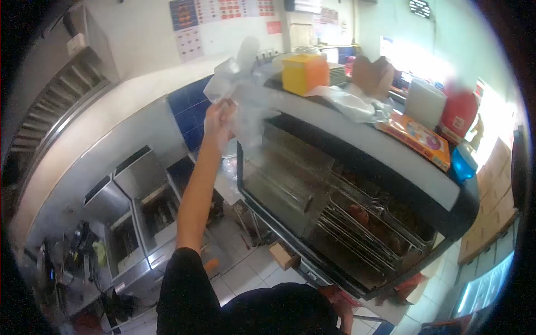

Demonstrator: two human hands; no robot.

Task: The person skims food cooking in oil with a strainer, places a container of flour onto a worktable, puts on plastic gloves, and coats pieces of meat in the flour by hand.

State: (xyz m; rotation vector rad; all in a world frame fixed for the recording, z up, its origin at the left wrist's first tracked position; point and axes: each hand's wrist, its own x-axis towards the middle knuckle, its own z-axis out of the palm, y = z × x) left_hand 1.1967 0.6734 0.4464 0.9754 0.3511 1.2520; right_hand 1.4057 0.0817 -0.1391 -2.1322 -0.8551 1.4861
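This is a commercial kitchen, as twin steel deep fryers (139, 223), slatted hood filters (56, 106) and a glass-fronted food cabinet (279, 190) show.

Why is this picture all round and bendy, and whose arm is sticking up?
There's no robot here, just a person wearing a camera on their head. It looks forward and down, and the view comes out curved with dark corners. The arm in the black sleeve is that person's own. Their left hand is raised, holding pale, see-through plastic. Their right hand is low by the big cabinet, partly hidden, so I can't tell what it holds. On top of the cabinet are a yellow-and-orange box and a flat orange box. Inside are wire racks.
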